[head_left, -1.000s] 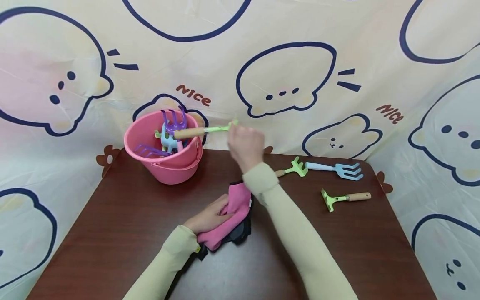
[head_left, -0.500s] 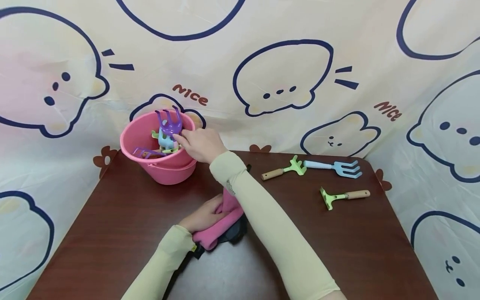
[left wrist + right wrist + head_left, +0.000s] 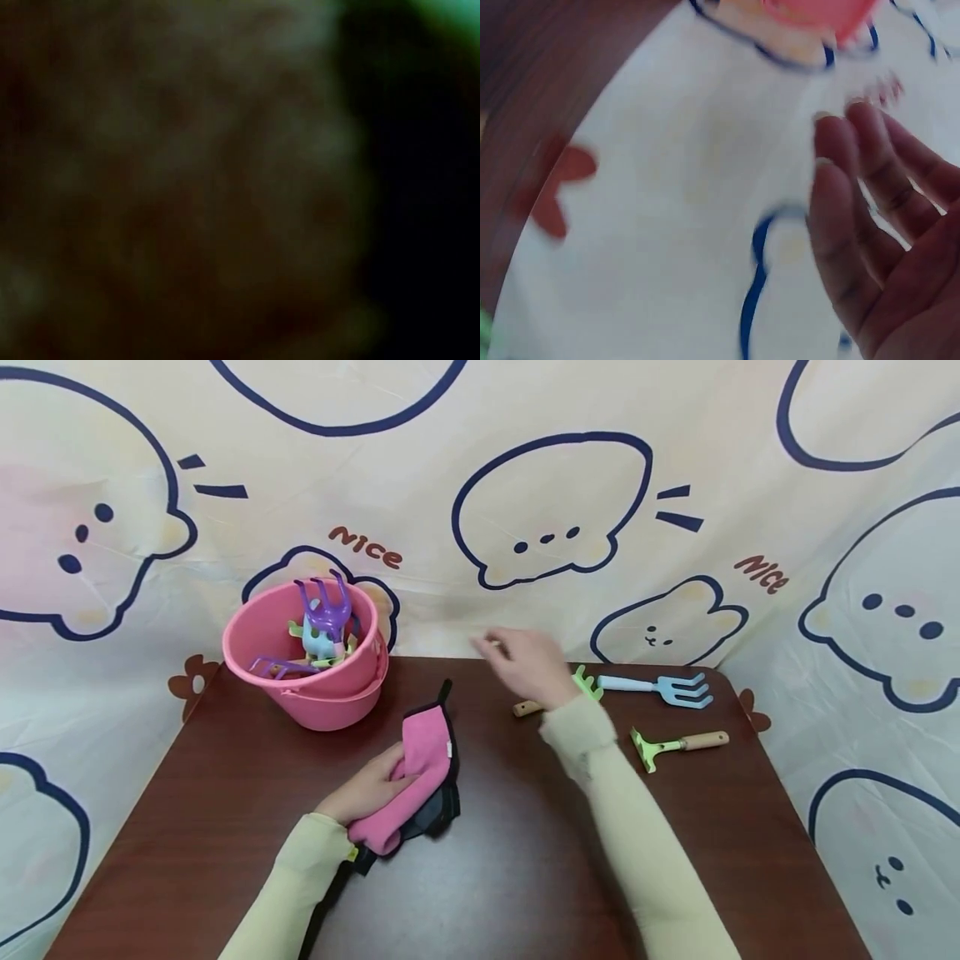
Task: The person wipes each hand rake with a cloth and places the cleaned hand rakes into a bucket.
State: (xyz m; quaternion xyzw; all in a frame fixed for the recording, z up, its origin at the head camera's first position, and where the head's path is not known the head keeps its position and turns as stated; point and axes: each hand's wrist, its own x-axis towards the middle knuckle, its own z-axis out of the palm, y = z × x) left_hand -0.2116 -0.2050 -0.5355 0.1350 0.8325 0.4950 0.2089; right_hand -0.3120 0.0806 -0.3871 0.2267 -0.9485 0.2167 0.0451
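Observation:
My left hand (image 3: 367, 787) holds a pink cloth (image 3: 426, 739) with black edging and a loop, near the middle of the table; a dark piece lies under it. The left wrist view is too dark and blurred to read. Off to the right, my right hand (image 3: 528, 662) is raised near the table's back edge, with nothing in it. Its fingers (image 3: 832, 217) are loosely bent in the right wrist view. Below that hand lies a small green hand rake (image 3: 528, 707) with a wooden handle, partly covered by hand and sleeve.
At the back left stands a pink bucket (image 3: 318, 714) with purple, blue and green garden tools inside. A light blue hand fork (image 3: 678, 691) and a green tool with a wooden handle (image 3: 671, 746) lie at right. A printed curtain (image 3: 420, 527) hangs behind the table.
My right hand carried a wooden-handled green tool to the bucket, let it go inside, and moved back to the right, emptied. My left hand stays on the cloth. The view shifted slightly.

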